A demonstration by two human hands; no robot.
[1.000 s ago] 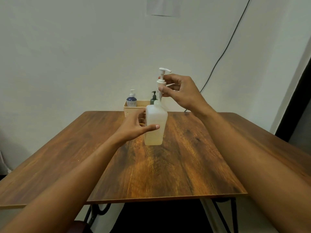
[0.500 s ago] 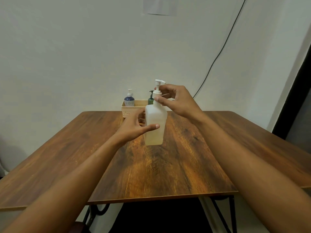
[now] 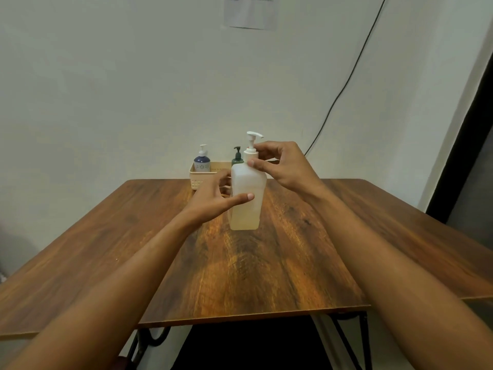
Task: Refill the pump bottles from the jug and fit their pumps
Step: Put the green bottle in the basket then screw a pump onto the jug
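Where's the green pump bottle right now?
Head view: green pump bottle stands in the cream basket at the table's far edge, right of the blue bottle, just behind the white bottle.

No legible text was present. A paper sheet [image 3: 250, 12] fixed to the wall carried a few printed lines along its top edge, too small and blurred to read. The blue bottle [image 3: 202, 162] in the basket [image 3: 198, 180] bore a dotted pattern only; no brand or number could be read.
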